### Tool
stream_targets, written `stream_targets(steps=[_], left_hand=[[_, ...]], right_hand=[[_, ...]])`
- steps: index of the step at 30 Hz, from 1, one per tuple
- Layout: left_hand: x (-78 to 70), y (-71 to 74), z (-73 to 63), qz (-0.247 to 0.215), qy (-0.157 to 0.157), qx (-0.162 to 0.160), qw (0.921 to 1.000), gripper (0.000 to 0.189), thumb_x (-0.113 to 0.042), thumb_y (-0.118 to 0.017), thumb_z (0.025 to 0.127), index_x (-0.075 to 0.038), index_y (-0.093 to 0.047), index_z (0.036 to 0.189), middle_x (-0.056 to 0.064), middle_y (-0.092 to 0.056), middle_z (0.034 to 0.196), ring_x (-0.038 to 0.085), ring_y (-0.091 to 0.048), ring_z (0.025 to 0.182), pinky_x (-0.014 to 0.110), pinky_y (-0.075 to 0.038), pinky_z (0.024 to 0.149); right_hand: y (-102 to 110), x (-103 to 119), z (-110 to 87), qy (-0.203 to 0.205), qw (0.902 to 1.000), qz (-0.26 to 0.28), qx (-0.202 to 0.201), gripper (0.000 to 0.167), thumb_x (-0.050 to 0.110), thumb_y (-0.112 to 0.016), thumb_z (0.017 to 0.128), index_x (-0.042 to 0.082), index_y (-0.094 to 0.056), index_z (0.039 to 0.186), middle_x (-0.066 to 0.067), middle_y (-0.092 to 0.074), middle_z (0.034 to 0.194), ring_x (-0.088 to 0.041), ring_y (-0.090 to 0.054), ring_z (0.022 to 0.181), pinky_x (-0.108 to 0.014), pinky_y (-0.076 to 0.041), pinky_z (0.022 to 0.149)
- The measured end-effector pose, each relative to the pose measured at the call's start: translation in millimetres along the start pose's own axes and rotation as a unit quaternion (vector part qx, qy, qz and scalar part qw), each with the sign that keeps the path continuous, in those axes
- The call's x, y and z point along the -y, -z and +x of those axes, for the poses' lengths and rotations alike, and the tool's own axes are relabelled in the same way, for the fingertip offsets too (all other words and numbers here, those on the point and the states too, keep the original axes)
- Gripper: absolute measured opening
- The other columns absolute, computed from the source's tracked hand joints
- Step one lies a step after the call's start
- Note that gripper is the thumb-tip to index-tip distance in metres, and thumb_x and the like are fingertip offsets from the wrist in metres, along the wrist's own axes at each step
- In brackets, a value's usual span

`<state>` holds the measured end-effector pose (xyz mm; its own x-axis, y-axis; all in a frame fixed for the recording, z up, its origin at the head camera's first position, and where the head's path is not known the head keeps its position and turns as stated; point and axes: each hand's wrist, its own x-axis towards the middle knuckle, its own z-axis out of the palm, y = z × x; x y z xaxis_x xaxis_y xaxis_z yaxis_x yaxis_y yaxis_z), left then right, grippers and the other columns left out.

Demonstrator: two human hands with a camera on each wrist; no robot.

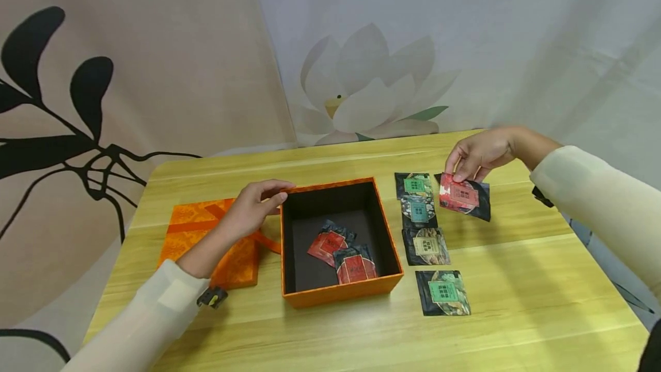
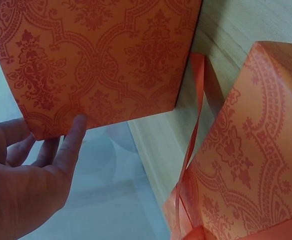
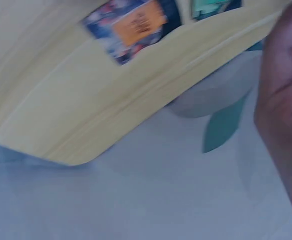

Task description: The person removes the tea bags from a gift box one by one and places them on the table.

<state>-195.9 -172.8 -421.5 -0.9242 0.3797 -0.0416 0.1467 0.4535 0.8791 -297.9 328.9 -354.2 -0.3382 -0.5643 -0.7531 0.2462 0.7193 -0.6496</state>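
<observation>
My right hand (image 1: 482,151) pinches a red-and-black sachet (image 1: 462,195) above the table; a dark edge (image 1: 438,178) peeks out behind it. Blurred in the right wrist view are my hand (image 3: 286,75) and an orange-labelled sachet (image 3: 138,22); whether that one is held, I cannot tell. An open orange box (image 1: 341,291) with a black inside stands in the middle. Two red-labelled sachets (image 1: 356,268) lie in it, overlapping. At the box's far left corner, my left hand (image 1: 255,205) grips the wall, thumb on one side and fingers round the corner (image 2: 40,167).
Right of the box, several dark sachets lie in a column, among them a green-labelled one (image 1: 443,293) at the near end and a beige-labelled one (image 1: 426,245). The orange lid (image 1: 242,268) with its ribbon (image 1: 265,241) lies left, partly under my left arm. A printed curtain (image 1: 372,85) hangs behind the table.
</observation>
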Motion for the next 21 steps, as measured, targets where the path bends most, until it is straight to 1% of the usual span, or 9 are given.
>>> stream_targets(steps=[2,4,8,10,11,14,17,18,21], left_hand=[[0.0,0.0,-0.2,0.0,0.001,0.0,1.0,0.034,-0.012,-0.056,0.108,-0.003,-0.063,0.14,0.019,-0.061,0.14,0.042,-0.059,0.127,0.05,-0.058,0.095],[-0.3,0.2,-0.5,-0.001,0.004,0.002,1.0,0.034,-0.012,-0.055,0.108,-0.004,-0.063,0.14,0.019,-0.061,0.14,0.042,-0.059,0.127,0.05,-0.058,0.095],[-1.5,0.7,-0.7,0.0,0.007,0.001,1.0,0.034,-0.012,-0.056,0.108,-0.004,-0.063,0.14,0.018,-0.061,0.14,0.042,-0.06,0.125,0.05,-0.058,0.095],[-2.0,0.8,-0.8,0.001,0.008,0.002,1.0,0.034,-0.012,-0.056,0.108,-0.004,-0.063,0.14,0.019,-0.061,0.14,0.041,-0.06,0.125,0.05,-0.058,0.095],[-2.1,0.8,-0.8,0.001,0.007,0.002,1.0,0.034,-0.012,-0.056,0.108,-0.004,-0.063,0.14,0.019,-0.061,0.14,0.041,-0.06,0.125,0.05,-0.058,0.095],[-1.7,0.5,-1.2,0.0,0.008,0.003,1.0,0.034,-0.013,-0.056,0.108,-0.004,-0.063,0.14,0.019,-0.061,0.14,0.041,-0.06,0.125,0.051,-0.057,0.096],[-0.6,0.0,-1.5,-0.003,0.008,0.004,1.0,0.034,-0.013,-0.056,0.108,-0.005,-0.063,0.14,0.019,-0.06,0.141,0.041,-0.059,0.125,0.052,-0.057,0.097],[-0.3,-0.1,-1.5,-0.004,0.008,0.004,1.0,0.034,-0.014,-0.056,0.108,-0.005,-0.063,0.14,0.019,-0.06,0.141,0.041,-0.06,0.125,0.053,-0.057,0.097],[0.5,-0.5,-1.1,-0.006,0.009,0.004,0.9999,0.034,-0.014,-0.056,0.108,-0.005,-0.063,0.14,0.019,-0.06,0.14,0.04,-0.06,0.124,0.054,-0.056,0.097]], right_hand=[[2.3,-9.0,0.0,-0.02,0.9995,-0.018,-0.015,0.016,0.013,-0.066,0.102,0.007,-0.074,0.114,-0.002,-0.077,0.098,-0.009,-0.062,0.076,-0.026,-0.055,0.074],[3.4,-17.3,2.3,-0.037,0.9982,-0.037,-0.028,0.015,0.015,-0.068,0.101,0.007,-0.074,0.112,0.0,-0.075,0.093,-0.008,-0.055,0.071,-0.025,-0.051,0.072],[2.4,-32.2,11.4,-0.054,0.9949,-0.07,-0.048,0.013,0.016,-0.069,0.1,0.006,-0.074,0.106,0.003,-0.066,0.084,-0.011,-0.042,0.067,-0.026,-0.044,0.068],[1.1,-38.5,16.7,-0.056,0.9926,-0.093,-0.056,0.011,0.014,-0.068,0.101,0.006,-0.073,0.106,0.003,-0.063,0.083,-0.011,-0.041,0.067,-0.027,-0.043,0.067],[0.1,-41.1,19.3,-0.055,0.9913,-0.104,-0.059,0.011,0.013,-0.067,0.101,0.006,-0.074,0.106,0.003,-0.064,0.084,-0.011,-0.043,0.068,-0.027,-0.044,0.067],[-3.8,-47.5,27.2,-0.048,0.9879,-0.132,-0.065,0.01,0.008,-0.065,0.102,0.004,-0.073,0.102,0.004,-0.058,0.077,-0.01,-0.04,0.062,-0.027,-0.041,0.064],[-7.7,-52.6,35.1,-0.032,0.9859,-0.15,-0.067,0.011,0.004,-0.063,0.101,0.0,-0.072,0.097,0.005,-0.053,0.071,-0.008,-0.035,0.056,-0.026,-0.036,0.06],[-8.8,-54.3,37.6,-0.028,0.9855,-0.153,-0.067,0.012,0.002,-0.062,0.101,-0.002,-0.072,0.095,0.004,-0.05,0.068,-0.008,-0.032,0.054,-0.026,-0.034,0.059],[-11.5,-59.3,44.3,-0.019,0.9826,-0.169,-0.074,0.011,0.001,-0.063,0.1,-0.005,-0.071,0.096,0.004,-0.054,0.07,-0.008,-0.033,0.055,-0.025,-0.035,0.057]])
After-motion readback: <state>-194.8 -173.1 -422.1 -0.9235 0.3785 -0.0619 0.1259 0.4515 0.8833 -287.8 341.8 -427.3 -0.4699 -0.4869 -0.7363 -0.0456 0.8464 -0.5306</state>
